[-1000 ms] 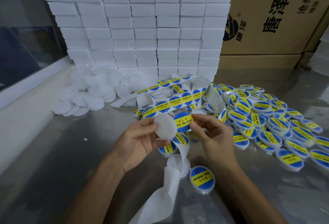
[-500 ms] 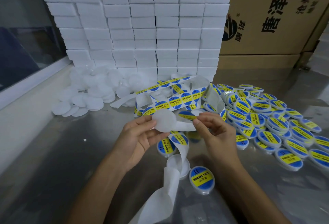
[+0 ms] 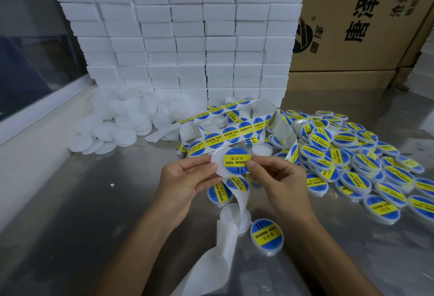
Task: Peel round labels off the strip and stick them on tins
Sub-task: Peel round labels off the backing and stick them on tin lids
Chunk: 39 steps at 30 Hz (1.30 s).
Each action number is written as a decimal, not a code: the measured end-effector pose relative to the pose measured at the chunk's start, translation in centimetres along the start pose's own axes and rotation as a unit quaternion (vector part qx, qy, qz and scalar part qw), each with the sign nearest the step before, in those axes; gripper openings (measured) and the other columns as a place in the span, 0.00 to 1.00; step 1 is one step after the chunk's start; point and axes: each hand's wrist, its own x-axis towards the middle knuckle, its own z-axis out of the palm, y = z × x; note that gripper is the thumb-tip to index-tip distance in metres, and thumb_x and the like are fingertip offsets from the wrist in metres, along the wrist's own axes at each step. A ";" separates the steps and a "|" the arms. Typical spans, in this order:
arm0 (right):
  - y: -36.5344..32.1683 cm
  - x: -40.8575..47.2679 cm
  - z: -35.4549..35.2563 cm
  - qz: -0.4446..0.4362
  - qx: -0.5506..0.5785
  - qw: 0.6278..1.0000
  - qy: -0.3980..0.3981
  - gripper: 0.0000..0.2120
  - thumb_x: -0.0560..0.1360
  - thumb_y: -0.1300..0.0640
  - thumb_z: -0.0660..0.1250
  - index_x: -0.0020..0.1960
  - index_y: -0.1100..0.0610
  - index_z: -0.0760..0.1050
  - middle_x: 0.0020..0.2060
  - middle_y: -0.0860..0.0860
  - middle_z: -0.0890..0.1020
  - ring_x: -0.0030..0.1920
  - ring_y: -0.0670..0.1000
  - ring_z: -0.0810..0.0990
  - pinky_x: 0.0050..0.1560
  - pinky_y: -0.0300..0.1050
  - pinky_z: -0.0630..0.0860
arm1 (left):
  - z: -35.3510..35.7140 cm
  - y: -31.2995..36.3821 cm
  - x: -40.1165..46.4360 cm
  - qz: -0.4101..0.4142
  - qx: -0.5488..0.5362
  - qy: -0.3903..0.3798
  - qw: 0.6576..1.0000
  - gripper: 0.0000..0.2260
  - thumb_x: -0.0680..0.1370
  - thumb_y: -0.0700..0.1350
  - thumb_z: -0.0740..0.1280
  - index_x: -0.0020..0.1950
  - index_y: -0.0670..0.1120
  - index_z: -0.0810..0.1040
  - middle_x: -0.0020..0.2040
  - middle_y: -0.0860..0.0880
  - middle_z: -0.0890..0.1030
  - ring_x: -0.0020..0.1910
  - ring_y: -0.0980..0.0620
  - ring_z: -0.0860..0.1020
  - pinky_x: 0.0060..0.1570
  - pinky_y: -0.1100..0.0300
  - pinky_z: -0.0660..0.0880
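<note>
My left hand (image 3: 185, 179) pinches a white round tin (image 3: 217, 163) by its left edge, tilted up toward me. A round blue and yellow label (image 3: 236, 160) lies on the tin's face, and my right hand (image 3: 279, 178) pinches the label and tin at the right edge. The label strip (image 3: 231, 132) curls across the table behind my hands. Its bare backing (image 3: 225, 244) trails down toward me between my forearms. One label (image 3: 238, 184) sits on the strip just below the tin.
Several labelled tins (image 3: 352, 161) are heaped at the right, one (image 3: 266, 235) lies near my right wrist. Plain white tins (image 3: 112, 128) are piled at the back left. Stacked white boxes (image 3: 187, 37) and a cardboard carton (image 3: 366, 18) stand behind. The table (image 3: 82, 213) is bare metal.
My right hand brought the peeled label from beside the tin onto its face. The tin now shows the label where it was plain white before.
</note>
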 end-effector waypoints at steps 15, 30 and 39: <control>-0.2 -0.3 0.4 0.009 -0.008 1.000 -0.024 0.05 0.69 0.66 0.74 0.45 0.59 0.84 0.38 0.54 0.87 0.39 0.49 0.86 0.41 0.38 0.81 | 0.1 0.2 -0.5 -0.001 0.049 -0.031 0.998 0.15 0.60 0.39 0.76 0.46 0.39 0.83 0.44 0.37 0.85 0.43 0.40 0.85 0.36 0.60 0.81; 0.7 -0.8 0.6 -0.071 -0.173 0.982 -0.012 0.07 0.71 0.62 0.76 0.45 0.52 0.84 0.36 0.46 0.86 0.36 0.46 0.83 0.40 0.37 0.79 | 0.6 -1.1 -0.6 0.115 0.189 0.032 0.975 0.13 0.67 0.34 0.77 0.38 0.54 0.86 0.36 0.46 0.85 0.37 0.47 0.85 0.37 0.63 0.80; 0.8 -0.6 0.3 -0.032 -0.170 0.985 0.019 0.06 0.69 0.57 0.78 0.44 0.51 0.83 0.34 0.46 0.85 0.35 0.44 0.84 0.38 0.35 0.78 | 0.8 -0.9 -0.8 0.109 0.193 -0.013 0.975 0.14 0.67 0.31 0.76 0.38 0.51 0.86 0.36 0.45 0.85 0.36 0.47 0.85 0.37 0.63 0.79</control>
